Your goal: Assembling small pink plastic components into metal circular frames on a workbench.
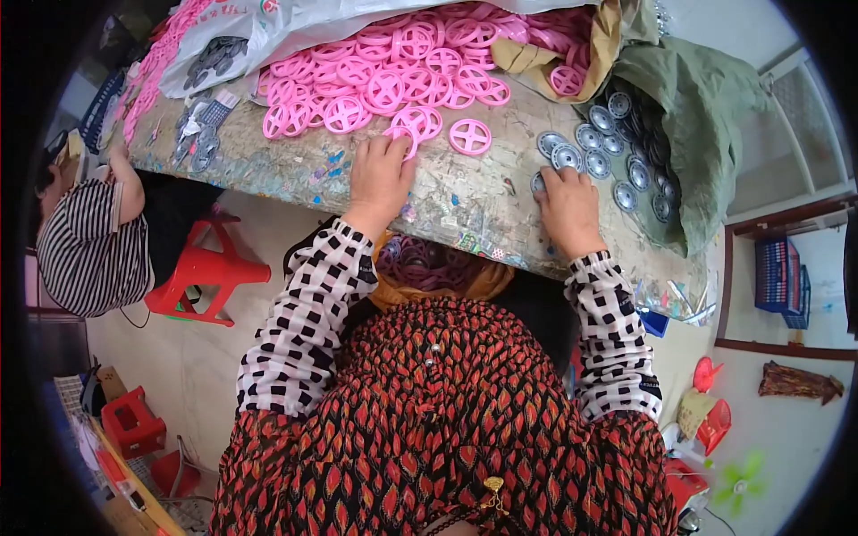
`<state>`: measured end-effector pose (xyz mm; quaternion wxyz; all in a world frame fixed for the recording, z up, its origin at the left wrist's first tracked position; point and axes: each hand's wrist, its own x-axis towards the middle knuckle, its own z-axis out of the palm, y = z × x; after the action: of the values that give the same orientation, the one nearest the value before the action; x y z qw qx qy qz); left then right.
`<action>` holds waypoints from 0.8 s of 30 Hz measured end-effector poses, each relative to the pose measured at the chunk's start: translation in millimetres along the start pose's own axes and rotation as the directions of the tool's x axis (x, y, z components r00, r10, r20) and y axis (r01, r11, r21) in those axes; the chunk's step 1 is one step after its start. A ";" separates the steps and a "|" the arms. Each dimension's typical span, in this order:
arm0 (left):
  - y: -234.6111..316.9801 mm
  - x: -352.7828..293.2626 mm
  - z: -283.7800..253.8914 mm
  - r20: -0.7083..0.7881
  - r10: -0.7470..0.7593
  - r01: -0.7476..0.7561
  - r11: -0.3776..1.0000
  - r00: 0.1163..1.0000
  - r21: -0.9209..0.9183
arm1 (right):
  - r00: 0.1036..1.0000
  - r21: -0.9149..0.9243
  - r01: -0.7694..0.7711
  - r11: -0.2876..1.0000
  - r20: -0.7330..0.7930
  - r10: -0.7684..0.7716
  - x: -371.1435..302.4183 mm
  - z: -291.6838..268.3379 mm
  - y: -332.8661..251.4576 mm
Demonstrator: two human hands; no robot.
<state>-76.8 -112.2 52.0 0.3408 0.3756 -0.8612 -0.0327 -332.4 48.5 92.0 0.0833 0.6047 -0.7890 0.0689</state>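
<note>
On the worn tabletop [322, 189] lies a large heap of pink plastic wheel rings [384, 89] with crossed spokes. At the near edge of that heap, my left hand [380, 183] has its fingers closed on a pink ring [404, 140]. One pink ring [470, 137] lies apart between my hands. My right hand [570, 207] is at the grey round discs [597, 163], fingers bent down at the near-left end of the group. They pinch a grey disc [538, 182], mostly covered by the fingers.
A green sack [715, 116] spills grey discs at the right. A white bag [192, 67] and a brown sack [617, 40] border the pink heap. Under the table edge sits an orange-yellow bag [483, 284] of purplish rings. Someone in stripes [94, 232] is left, beside a red stool [210, 277].
</note>
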 end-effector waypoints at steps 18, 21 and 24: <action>59.2 -33.6 -41.4 0.727 -0.229 0.442 -0.664 0.648 -0.603 | 0.994 0.933 -0.113 0.342 0.103 0.048 8.5 -12.6 -105.4; 54.0 -37.5 -42.3 0.700 -0.221 0.473 -0.597 0.679 -0.648 | 0.915 0.592 0.319 0.740 -0.395 -0.079 0.5 -17.6 -116.7; 51.1 -39.9 -49.3 0.718 -0.201 0.513 -0.575 0.667 -0.638 | 0.942 0.690 0.237 0.683 -0.335 0.011 2.7 -31.0 -117.0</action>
<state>-59.3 -39.1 83.3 0.3543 0.2366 -0.2467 -0.8704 -218.7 22.2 123.8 -0.0331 0.6176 -0.6350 0.4628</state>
